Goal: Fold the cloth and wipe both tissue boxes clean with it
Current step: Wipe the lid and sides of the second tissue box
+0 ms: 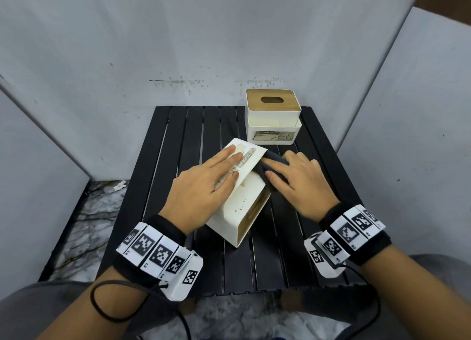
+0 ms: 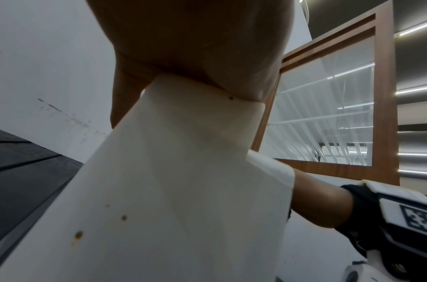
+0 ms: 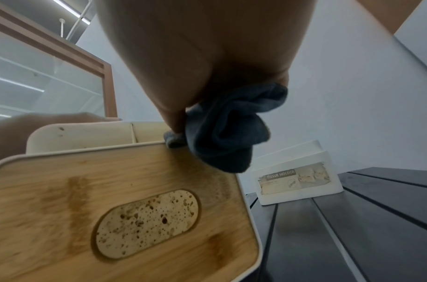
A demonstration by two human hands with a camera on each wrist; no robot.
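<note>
A white tissue box (image 1: 242,207) with a wooden lid (image 3: 111,200) lies tipped on its side, at an angle, in the middle of the black slatted table (image 1: 178,135). Brown spots speckle its white wall (image 2: 183,190). My left hand (image 1: 229,166) rests flat on its upper face, fingers straight. My right hand (image 1: 277,168) grips a bunched dark grey cloth (image 1: 270,163) and holds it against the box's upper right edge; the cloth (image 3: 226,129) touches the lid's corner. The second tissue box (image 1: 272,117) stands upright at the table's back right, label (image 3: 294,179) facing me.
Grey backdrop panels (image 1: 229,46) close in the table on three sides. A marbled floor (image 1: 96,212) shows beyond the table's left edge. Marker bands with cables sit on both wrists. Bare slats lie at the table's left and front.
</note>
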